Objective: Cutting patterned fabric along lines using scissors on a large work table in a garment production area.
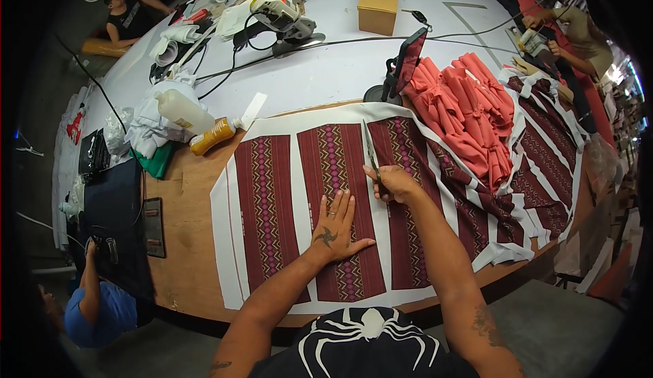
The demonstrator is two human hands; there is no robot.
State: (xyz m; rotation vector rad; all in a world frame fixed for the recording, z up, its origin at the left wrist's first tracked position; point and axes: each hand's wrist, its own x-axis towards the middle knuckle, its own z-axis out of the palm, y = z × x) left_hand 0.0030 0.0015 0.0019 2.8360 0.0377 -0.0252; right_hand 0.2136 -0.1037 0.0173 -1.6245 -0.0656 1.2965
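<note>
A white cloth printed with maroon patterned panels (269,215) lies spread over the wooden table. My left hand (333,227) rests flat on one panel, fingers stretched out, holding nothing. In my right hand (394,184) is a pair of scissors (369,148), its blades pointing away from me along the white strip between two panels. The blades look slightly apart near the cloth's far edge. Right of the scissors the cloth is rumpled and runs on in folds. My fingers hide most of the scissors' handles.
Coral fabric bundles (462,113) lie on the cloth at right. Beyond stand a phone on a holder (408,58), a cardboard box (378,4) and a corded cutting machine (282,21). Bottles (212,136) lie at left. Other people are around the table, one in blue (105,313).
</note>
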